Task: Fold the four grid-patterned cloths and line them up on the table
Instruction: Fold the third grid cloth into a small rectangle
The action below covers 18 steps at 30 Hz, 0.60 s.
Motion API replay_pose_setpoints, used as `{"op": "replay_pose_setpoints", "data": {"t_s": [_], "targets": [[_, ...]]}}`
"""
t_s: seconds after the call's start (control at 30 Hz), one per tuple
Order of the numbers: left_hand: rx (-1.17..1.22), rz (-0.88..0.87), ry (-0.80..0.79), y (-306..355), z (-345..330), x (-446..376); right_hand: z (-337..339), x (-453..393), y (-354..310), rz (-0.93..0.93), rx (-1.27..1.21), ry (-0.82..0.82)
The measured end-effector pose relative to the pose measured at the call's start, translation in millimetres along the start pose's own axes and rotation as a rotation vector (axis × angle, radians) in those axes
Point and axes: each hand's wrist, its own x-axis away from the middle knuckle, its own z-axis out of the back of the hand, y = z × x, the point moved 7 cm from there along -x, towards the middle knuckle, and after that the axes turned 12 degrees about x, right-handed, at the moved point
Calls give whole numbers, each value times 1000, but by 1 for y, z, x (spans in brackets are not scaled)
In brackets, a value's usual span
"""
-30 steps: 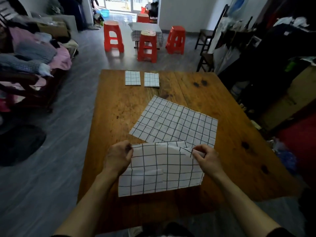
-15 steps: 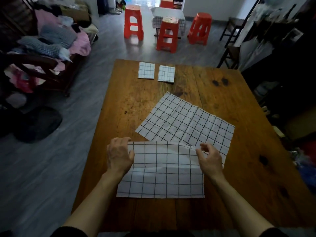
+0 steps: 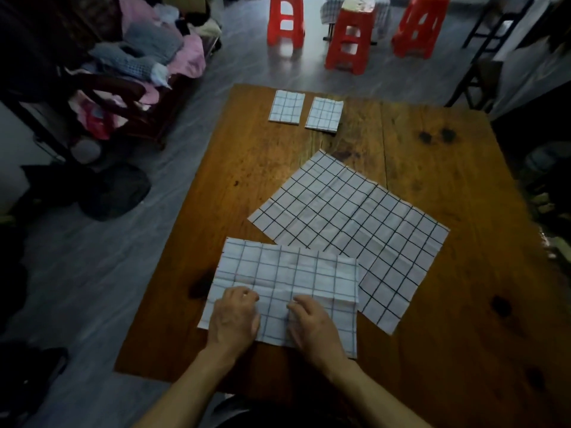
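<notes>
At six o'clock on the wooden table (image 3: 457, 304), close to its near edge, lies the half-folded cloth (image 3: 290, 273), its right part overlapping the lower corner of the flat cloth (image 3: 352, 217), which sits askew at the table's middle. The left hand (image 3: 233, 316) and right hand (image 3: 312, 324) rest side by side on the near part of the half-folded cloth, fingers bent and pressing down; whether they pinch the fabric or only press it cannot be told. Toward twelve o'clock, near the far edge, two folded cloths (image 3: 286, 106) (image 3: 323, 114) lie side by side with a narrow gap between them. Bare wood stretches at three o'clock, right of both larger cloths, and a narrower strip at nine o'clock. Half a second earlier the hands were apart at the cloth's upper corners; they have since come together lower down at its centre. Three red stools (image 3: 347, 41) stand on the floor beyond the table.
</notes>
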Motion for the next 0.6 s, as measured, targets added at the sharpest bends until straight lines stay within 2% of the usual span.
{"op": "replay_pose_setpoints", "data": {"t_s": [0.13, 0.37, 0.6], "targets": [[1, -103, -42, 9, -16, 11, -16, 1, -16, 29, 73, 6], [-5, -185, -95, -23, -25, 20, -27, 15, -15, -28, 186, 47], [57, -194, -45, -71, -5, 35, -19, 44, 21, -189, 179, 14]]}}
